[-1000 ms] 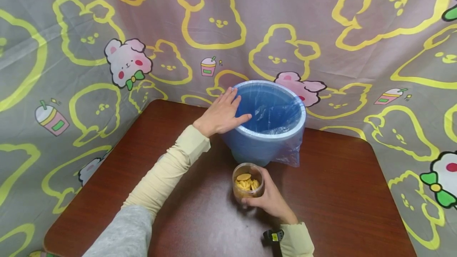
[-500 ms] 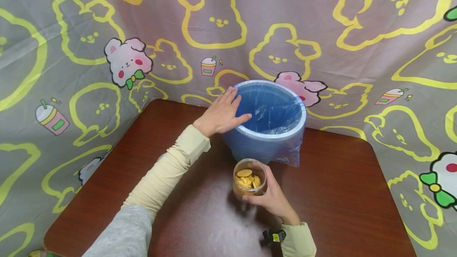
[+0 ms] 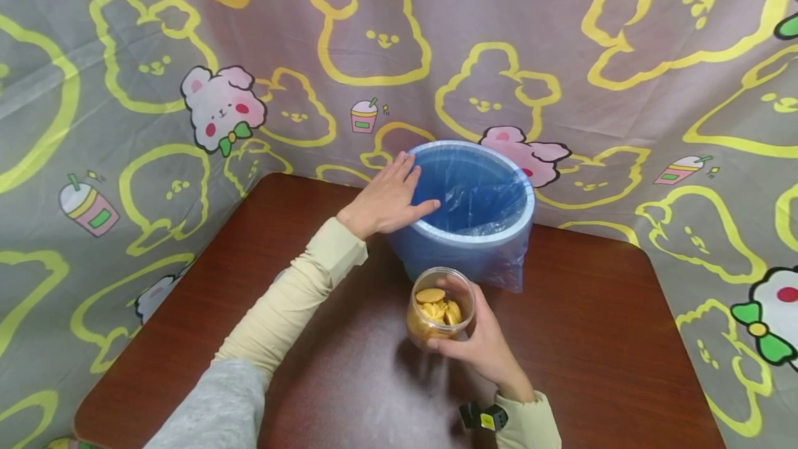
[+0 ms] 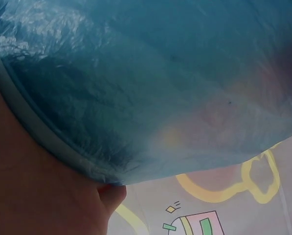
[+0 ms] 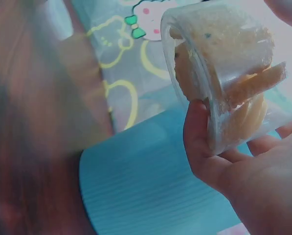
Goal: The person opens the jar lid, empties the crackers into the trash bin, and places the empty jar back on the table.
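A clear round jar (image 3: 419,330) holding several golden-brown biscuits (image 3: 435,309) is in my right hand (image 3: 489,348), thumb on the near side and fingers round the far side. The right wrist view shows the jar (image 5: 219,73) with its mouth uncovered and biscuits against its wall. My left hand (image 3: 383,199) rests on the left rim of a blue bin (image 3: 492,235), fingers straight along the rim and thumb reaching over the opening. A thin blue plastic liner (image 3: 508,272) lines the bin and hangs over its rim. The jar is just in front of the bin, above the table.
The bin stands at the back of a dark red-brown table (image 3: 598,338) with rounded corners. A grey curtain (image 3: 280,33) with yellow bear outlines and white rabbits surrounds the table's far sides. A small black device (image 3: 483,418) sits at my right wrist.
My right hand has lifted the jar off the table and brought it a little toward the bin and to the right. The left hand has stayed on the rim.
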### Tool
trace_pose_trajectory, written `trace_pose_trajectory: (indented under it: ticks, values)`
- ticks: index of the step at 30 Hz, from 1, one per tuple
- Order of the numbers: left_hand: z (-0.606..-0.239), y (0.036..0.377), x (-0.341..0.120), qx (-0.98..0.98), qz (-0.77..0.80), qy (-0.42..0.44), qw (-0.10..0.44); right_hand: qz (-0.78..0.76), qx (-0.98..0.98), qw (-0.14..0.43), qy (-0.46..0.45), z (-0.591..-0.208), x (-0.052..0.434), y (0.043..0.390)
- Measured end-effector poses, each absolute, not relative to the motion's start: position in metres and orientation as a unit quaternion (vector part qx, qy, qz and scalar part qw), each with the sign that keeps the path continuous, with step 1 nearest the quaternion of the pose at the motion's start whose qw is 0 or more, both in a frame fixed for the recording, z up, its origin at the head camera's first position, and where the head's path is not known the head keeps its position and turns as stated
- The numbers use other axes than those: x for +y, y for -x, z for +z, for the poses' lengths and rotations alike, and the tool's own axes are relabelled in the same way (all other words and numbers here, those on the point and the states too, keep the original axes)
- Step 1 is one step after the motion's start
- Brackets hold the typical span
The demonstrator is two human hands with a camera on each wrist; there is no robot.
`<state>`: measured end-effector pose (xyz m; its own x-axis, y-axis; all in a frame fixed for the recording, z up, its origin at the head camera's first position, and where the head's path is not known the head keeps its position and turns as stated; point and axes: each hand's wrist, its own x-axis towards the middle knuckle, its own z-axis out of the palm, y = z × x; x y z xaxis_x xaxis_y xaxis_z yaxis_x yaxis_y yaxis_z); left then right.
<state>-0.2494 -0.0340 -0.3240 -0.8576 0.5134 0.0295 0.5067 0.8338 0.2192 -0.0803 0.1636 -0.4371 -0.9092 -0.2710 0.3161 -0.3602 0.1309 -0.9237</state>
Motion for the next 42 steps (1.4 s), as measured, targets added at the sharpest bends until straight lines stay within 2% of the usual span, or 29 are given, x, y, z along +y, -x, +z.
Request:
trace_pose_trajectory:
  ticks: [21, 42]
  values:
    - [-0.325, 0.249, -0.033, 0.957, 0.106, -0.268, 0.008, 0.638, -0.748, 0.101, -0.153, -0.409, 0.163, 0.070]
    - [-0.323, 0.247, -0.033, 0.959, 0.108, -0.261, 0.014, 0.674, -0.709, 0.149, -0.141, -0.392, 0.173, 0.063]
